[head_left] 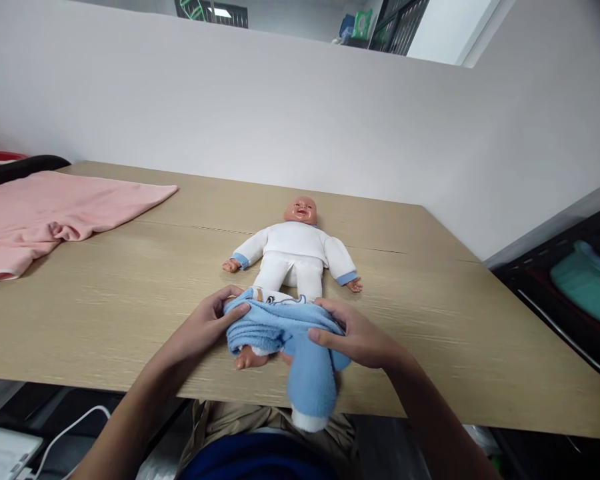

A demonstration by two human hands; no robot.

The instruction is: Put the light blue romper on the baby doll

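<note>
A baby doll (296, 241) in a white top with blue cuffs lies on its back, its head toward the wall. Around its lower legs are bunched light blue fleece pants (313, 380), with white at the leg end. One bare doll foot (251, 358) pokes out of the left pant leg; the other pant leg hangs past the table's front edge. My left hand (226, 311) grips the waistband on the left side, thumb on top. On the right side, my right hand (356, 335) pinches the same fabric between thumb and fingers.
A pink cloth (70, 210) is spread on the table (415, 333) at left, near a black-rimmed container (25, 170). A white wall (300, 113) stands behind the table. Dark racks with green-blue fabric (587, 287) are at right. A white device with a cable (10, 447) lies below left.
</note>
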